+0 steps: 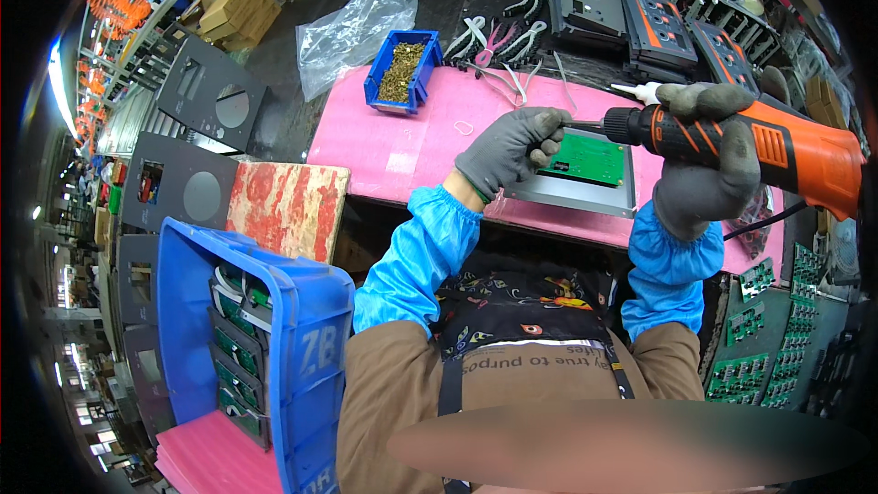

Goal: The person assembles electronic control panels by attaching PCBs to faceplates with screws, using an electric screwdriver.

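My right hand [709, 165], in a grey glove, is wrapped round an orange and black electric screwdriver [768, 148] held sideways, its bit pointing left. At the tip of the bit, my left hand [514, 152], also gloved, is closed in a pinch; whatever sits between its fingertips is too small to make out. Just beneath both hands, a green circuit board [590, 160] lies on a grey metal plate [585, 197] on the pink foam mat [366, 160]. A blue bin [422, 69] of small brass-coloured screws [400, 73] stands beyond my left hand.
Cable bundles [494, 41] and a clear plastic bag [357, 27] lie at the back. Dark panels [585, 5] are stacked back right. A blue crate [311, 338] with boards stands at my left, near a worn wooden stool [288, 206]. Several small circuit boards [741, 375] lie at right.
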A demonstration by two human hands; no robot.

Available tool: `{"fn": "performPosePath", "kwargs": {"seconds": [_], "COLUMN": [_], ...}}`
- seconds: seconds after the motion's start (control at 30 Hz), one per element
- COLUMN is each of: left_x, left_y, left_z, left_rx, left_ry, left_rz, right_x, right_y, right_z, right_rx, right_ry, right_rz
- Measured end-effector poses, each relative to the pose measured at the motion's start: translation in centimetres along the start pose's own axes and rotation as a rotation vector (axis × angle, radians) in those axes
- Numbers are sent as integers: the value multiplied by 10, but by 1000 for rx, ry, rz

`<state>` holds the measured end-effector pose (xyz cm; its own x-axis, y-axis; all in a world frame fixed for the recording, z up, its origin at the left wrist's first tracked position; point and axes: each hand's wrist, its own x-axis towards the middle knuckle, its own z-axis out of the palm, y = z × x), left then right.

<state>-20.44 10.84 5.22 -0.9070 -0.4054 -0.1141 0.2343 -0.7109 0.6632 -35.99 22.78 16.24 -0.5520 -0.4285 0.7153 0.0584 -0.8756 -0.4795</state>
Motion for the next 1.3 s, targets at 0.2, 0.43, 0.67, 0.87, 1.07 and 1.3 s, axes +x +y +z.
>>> {"fn": "performPosePath", "kwargs": {"seconds": [0.2,0.43,0.67,0.87,1.07,1.3], "left_x": [-6,-21,-41,-49,-28,-7], "left_y": [14,33,-10,-37,-34,-49], "left_z": [2,4,-4,28,35,22], "left_rx": [-11,182,-128,263,128,15], "left_ry": [99,166,352,170,255,250], "left_rz": [-56,4,198,178,-41,-17], "right_x": [-1,2,9,6,7,13], "right_y": [-4,15,44,68,80,88], "right_z": [11,22,30,32,23,44], "right_rx": [-133,-16,-284,-410,-391,-404], "right_ry": [-39,-109,-25,-37,-68,-187], "right_rz": [26,28,128,237,333,370]}}
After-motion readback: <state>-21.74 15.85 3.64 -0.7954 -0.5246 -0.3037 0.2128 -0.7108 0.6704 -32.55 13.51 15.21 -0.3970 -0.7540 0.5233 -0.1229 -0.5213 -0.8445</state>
